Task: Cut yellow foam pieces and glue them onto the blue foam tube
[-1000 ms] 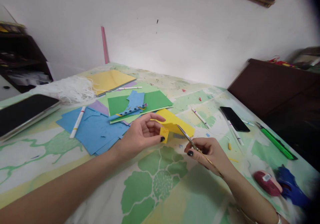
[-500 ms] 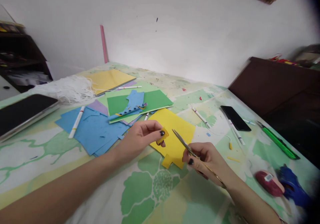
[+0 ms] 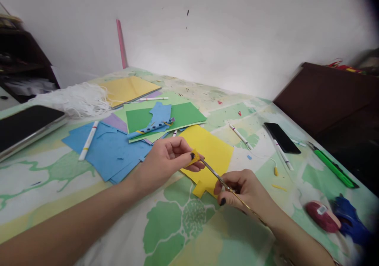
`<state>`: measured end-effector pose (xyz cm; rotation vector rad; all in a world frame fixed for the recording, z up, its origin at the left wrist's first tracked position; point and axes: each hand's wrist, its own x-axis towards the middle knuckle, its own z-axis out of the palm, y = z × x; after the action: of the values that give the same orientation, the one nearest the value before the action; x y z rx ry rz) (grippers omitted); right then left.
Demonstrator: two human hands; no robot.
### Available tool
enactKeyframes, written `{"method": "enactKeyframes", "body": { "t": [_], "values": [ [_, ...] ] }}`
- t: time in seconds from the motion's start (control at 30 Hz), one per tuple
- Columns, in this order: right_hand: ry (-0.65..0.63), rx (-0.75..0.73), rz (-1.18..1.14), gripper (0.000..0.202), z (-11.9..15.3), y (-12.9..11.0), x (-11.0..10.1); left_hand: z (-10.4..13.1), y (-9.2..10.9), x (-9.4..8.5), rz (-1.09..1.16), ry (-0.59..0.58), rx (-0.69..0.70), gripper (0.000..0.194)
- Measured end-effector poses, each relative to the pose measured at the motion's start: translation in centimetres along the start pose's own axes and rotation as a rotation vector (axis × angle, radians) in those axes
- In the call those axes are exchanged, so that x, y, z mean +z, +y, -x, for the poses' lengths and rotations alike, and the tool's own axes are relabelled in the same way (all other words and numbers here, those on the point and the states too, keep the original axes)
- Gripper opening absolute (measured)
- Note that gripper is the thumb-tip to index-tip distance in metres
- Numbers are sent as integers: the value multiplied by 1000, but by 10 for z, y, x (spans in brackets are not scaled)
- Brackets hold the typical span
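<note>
Between thumb and fingers, my left hand point(image 3: 174, 157) pinches a small folded yellow paper piece point(image 3: 193, 159). My right hand point(image 3: 241, 189) is closed around the handles of gold-handled scissors point(image 3: 213, 172), whose blade tips touch or nearly touch the right edge of that piece. Below both hands a larger yellow sheet point(image 3: 213, 149) lies on the table, with a small yellow scrap point(image 3: 199, 188) at its lower edge. Behind my left hand, a rolled blue strip with dark dots point(image 3: 152, 128) rests on green paper point(image 3: 189, 114).
Blue sheets point(image 3: 109, 151) and a white marker point(image 3: 89, 141) lie at left, near white string point(image 3: 74, 100) and a large dark-screened device point(image 3: 29, 127). To the right are a black phone point(image 3: 282, 138), a green cutter point(image 3: 334, 167), a red object point(image 3: 322, 216) and a blue object point(image 3: 349, 218).
The scissors have moved left and their blades have come together at the small yellow piece. That piece has tilted in my left hand. The camera view has shifted slightly.
</note>
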<state>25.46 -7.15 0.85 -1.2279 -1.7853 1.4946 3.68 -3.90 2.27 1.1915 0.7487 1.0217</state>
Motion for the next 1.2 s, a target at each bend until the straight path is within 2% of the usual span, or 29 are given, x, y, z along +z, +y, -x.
{"method": "enactKeyframes", "body": {
  "t": [0.6, 1.2],
  "values": [
    [27, 22, 55, 32, -4, 5, 4, 1, 0, 4, 5, 96, -72, 14],
    [44, 32, 155, 40, -5, 3, 3, 0, -3, 3, 19, 66, -82, 13]
  ]
}}
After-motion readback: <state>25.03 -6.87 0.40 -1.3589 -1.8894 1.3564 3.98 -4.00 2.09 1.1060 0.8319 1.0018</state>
